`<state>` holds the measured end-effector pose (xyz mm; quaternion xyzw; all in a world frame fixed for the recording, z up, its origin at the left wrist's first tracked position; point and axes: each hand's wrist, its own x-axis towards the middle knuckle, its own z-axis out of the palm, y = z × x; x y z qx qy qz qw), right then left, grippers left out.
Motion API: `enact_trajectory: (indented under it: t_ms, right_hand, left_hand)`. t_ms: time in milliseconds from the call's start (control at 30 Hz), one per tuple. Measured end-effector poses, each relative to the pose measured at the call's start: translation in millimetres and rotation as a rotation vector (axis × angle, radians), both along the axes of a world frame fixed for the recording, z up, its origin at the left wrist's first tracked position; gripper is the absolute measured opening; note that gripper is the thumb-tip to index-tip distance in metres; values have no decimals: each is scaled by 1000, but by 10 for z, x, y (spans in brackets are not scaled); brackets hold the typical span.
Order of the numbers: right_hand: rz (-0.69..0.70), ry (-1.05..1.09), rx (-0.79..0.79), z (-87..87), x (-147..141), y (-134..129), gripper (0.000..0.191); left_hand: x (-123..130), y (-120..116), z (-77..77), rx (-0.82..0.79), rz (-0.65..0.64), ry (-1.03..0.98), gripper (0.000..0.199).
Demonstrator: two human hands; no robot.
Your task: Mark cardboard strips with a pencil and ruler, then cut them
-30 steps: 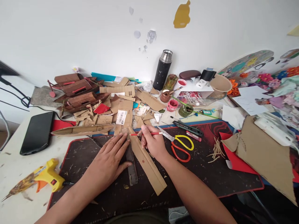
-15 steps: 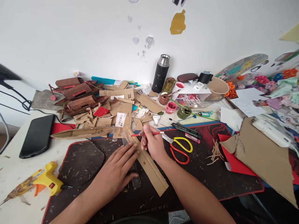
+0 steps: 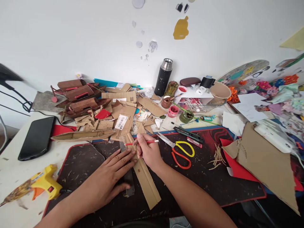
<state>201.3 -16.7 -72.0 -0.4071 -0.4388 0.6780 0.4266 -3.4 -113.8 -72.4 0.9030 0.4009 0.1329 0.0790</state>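
Note:
My right hand pinches a thin red pencil, held nearly level above the far part of a narrow cardboard strip. Flat across a clear ruler and the strip's left edge lies my left hand, its fingers stretched out. The ruler runs along the strip's left side, partly hidden under that hand. Both rest on a dark desk mat. Right of my right hand are scissors with one yellow and one red handle, their blades apart.
A yellow glue gun and a black phone lie at the left. Cardboard scraps and brown model boats fill the back left. Paint jars, a black flask and a utility knife sit toward the back.
The strip, the ruler and both hands have shifted a little to the left and nearer in view. The pencil stays in my right hand, and my left hand still lies flat.

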Motion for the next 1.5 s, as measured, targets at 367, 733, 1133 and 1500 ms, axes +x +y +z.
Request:
enact_trajectory:
  t_ms: [367,733,1133,1500]
  right_hand:
    - [-29,25,-41,-2,51,40,68]
    - [-50,44,-27,-21,72,65,67]
    - [-94,-1,3,90,141,103,67]
    - [-129,57,-3,154,210,148,67]
  left_hand:
    - [-126,-61,-137,83,-43,64,61]
    - [-3,1,209,103,-71,-31,32]
    - [427,306,560,-91,-149,-122,29]
    - [348,261,190,65,95,-72,31]
